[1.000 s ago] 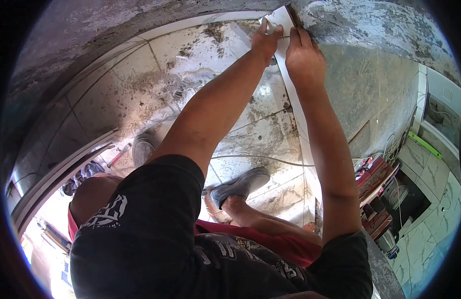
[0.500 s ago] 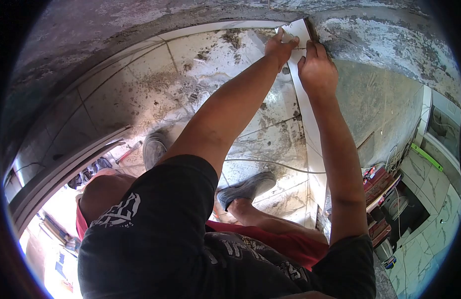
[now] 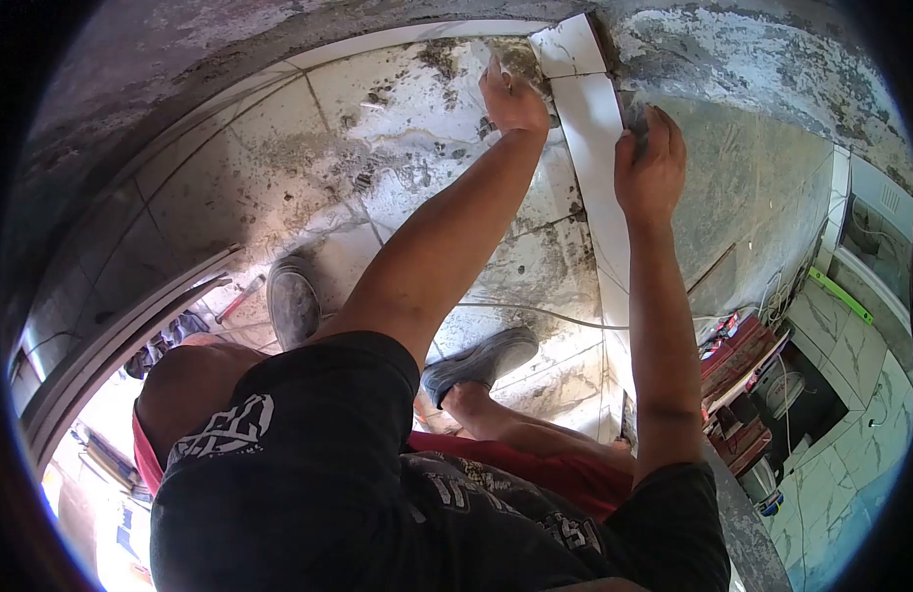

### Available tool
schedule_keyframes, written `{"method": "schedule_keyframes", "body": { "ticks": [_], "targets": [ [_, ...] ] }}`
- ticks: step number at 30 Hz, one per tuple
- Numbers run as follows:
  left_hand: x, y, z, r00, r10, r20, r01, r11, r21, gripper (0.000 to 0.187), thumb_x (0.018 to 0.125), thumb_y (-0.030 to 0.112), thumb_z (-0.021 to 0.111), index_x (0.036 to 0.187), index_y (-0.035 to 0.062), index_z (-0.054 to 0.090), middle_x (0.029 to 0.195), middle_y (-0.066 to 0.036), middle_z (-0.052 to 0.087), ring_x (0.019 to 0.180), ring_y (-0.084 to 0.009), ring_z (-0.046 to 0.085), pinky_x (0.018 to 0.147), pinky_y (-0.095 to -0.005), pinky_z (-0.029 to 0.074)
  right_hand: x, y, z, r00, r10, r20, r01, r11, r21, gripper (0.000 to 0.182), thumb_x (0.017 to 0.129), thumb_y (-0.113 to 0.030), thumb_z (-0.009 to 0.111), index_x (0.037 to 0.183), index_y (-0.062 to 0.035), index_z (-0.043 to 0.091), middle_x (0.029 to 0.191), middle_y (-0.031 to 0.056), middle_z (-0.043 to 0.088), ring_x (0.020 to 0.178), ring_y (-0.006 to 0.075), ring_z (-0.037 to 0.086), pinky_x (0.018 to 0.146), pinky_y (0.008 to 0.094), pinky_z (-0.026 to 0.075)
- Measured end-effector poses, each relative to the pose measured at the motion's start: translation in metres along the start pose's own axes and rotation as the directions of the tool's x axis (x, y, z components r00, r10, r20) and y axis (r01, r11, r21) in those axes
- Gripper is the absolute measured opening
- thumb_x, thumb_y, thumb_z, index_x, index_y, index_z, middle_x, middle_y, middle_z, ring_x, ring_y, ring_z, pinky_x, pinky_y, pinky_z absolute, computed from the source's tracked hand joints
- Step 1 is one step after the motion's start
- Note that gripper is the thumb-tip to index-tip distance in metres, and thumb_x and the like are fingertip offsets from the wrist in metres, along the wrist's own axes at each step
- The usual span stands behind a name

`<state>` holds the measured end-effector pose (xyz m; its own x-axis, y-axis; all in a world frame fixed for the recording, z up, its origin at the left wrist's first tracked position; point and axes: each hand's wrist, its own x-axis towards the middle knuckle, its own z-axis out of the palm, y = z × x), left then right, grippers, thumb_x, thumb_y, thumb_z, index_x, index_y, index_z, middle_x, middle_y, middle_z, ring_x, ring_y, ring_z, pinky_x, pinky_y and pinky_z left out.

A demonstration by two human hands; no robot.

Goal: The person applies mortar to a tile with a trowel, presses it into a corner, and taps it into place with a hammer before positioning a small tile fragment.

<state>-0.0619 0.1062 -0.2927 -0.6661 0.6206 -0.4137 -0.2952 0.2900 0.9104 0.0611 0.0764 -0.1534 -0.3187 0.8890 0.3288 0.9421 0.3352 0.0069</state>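
A long white tile strip (image 3: 592, 123) runs from the wall toward me, with a short white tile piece (image 3: 568, 47) at its far end. Left of the strip, my left hand (image 3: 513, 101) is over the dirty floor, fingers bent together near a pale patch; whatever they hold is blurred. My right hand (image 3: 654, 168) is just right of the strip, its fingers curled around something greyish that I cannot make out. Neither hand covers the seam between the two white pieces.
Dirt and debris mark the white floor tiles (image 3: 269, 148). A rough cement wall (image 3: 742, 64) rises beyond. A cable (image 3: 545, 312) crosses the floor by my shoes (image 3: 486, 363). At right are a green level (image 3: 841, 296) and stacked red boxes (image 3: 737, 365).
Both hands have come off the white pieces at the wall. My left hand moved left over the floor; my right moved slightly right and toward me. The short piece is now uncovered.
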Motion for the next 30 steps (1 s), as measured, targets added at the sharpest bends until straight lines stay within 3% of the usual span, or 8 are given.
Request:
{"method": "schedule_keyframes", "body": {
  "ticks": [4,7,16,19,22,27,29,30],
  "targets": [
    [-0.003,-0.006,0.02,0.992,0.114,-0.053,-0.121,0.982,-0.143,0.05,0.084,0.006,0.046,0.134,-0.0001,0.049,0.122,-0.02,0.053,0.111,-0.0318,0.052,0.099,-0.0378,0.041,-0.003,0.006,0.003,0.994,0.101,0.047,-0.104,0.993,0.062,0.033,0.083,-0.013,0.058,0.114,-0.0014,0.061,0.111,0.0185,0.063,0.097,0.0382,0.062,0.084,0.0449,0.051],
    [-0.007,-0.024,0.031,0.929,0.194,0.315,-0.243,0.962,0.124,0.047,0.087,0.009,0.043,0.133,0.0045,0.052,0.118,-0.017,0.056,0.109,-0.0292,0.054,0.097,-0.0366,0.041,0.0,0.005,-0.001,0.982,0.168,0.088,-0.175,0.982,0.075,0.031,0.083,-0.014,0.058,0.112,-0.0022,0.062,0.107,0.0185,0.064,0.091,0.0374,0.064,0.08,0.0452,0.052],
    [0.017,-0.022,0.02,0.979,-0.103,0.176,0.139,0.969,-0.206,0.039,0.091,0.013,0.042,0.125,0.003,0.059,0.127,-0.017,0.057,0.121,-0.0285,0.053,0.105,-0.034,0.038,0.013,-0.008,0.003,0.969,0.237,0.063,-0.239,0.97,0.033,0.03,0.08,-0.018,0.059,0.107,-0.0052,0.065,0.1,0.0167,0.066,0.087,0.0368,0.065,0.076,0.0445,0.054],
    [-0.002,-0.017,0.018,0.904,0.148,0.401,-0.217,0.967,0.135,0.039,0.092,0.012,0.042,0.127,0.0015,0.056,0.126,-0.018,0.057,0.12,-0.0265,0.052,0.103,-0.0321,0.038,0.018,-0.012,-0.002,0.958,0.271,0.094,-0.277,0.96,0.048,0.029,0.077,-0.017,0.061,0.104,-0.0048,0.064,0.1,0.0171,0.065,0.086,0.0393,0.064,0.076,0.0459,0.053],
    [0.006,-0.001,0.009,0.878,0.026,0.478,0.008,0.998,-0.07,0.046,0.09,0.011,0.041,0.133,0.001,0.051,0.131,-0.021,0.053,0.125,-0.0314,0.048,0.107,-0.0343,0.035,0.015,-0.011,0.0,0.965,0.25,0.079,-0.253,0.967,0.032,0.029,0.077,-0.017,0.06,0.103,-0.0045,0.064,0.1,0.0168,0.065,0.085,0.0394,0.064,0.075,0.0459,0.054],
    [0.002,-0.015,0.027,0.935,0.059,0.351,-0.028,0.995,-0.092,0.054,0.087,0.013,0.04,0.14,0.0005,0.043,0.144,-0.023,0.04,0.134,-0.035,0.038,0.111,-0.0364,0.03,0.011,-0.014,0.006,0.984,0.176,0.005,-0.176,0.983,0.05,0.028,0.077,-0.017,0.06,0.101,-0.0029,0.064,0.103,0.0176,0.065,0.087,0.0384,0.064,0.076,0.0455,0.054],
    [-0.015,-0.032,0.039,0.869,0.356,0.343,-0.412,0.905,0.104,0.058,0.087,0.019,0.039,0.142,-0.0007,0.039,0.144,-0.023,0.039,0.134,-0.0366,0.037,0.111,-0.0365,0.029,0.013,-0.016,0.002,0.973,0.218,0.072,-0.221,0.975,0.03,0.029,0.077,-0.016,0.061,0.101,-0.002,0.064,0.104,0.018,0.065,0.089,0.038,0.064,0.078,0.0453,0.053],
    [-0.01,-0.031,0.034,0.86,0.319,0.399,-0.36,0.932,0.031,0.059,0.087,0.021,0.039,0.142,-0.0007,0.038,0.143,-0.024,0.04,0.134,-0.0373,0.037,0.112,-0.0365,0.029,0.014,-0.016,0.001,0.965,0.24,0.105,-0.243,0.97,0.017,0.029,0.077,-0.016,0.061,0.101,-0.0015,0.064,0.104,0.0182,0.064,0.09,0.0378,0.064,0.079,0.0452,0.053]
  ]
}}
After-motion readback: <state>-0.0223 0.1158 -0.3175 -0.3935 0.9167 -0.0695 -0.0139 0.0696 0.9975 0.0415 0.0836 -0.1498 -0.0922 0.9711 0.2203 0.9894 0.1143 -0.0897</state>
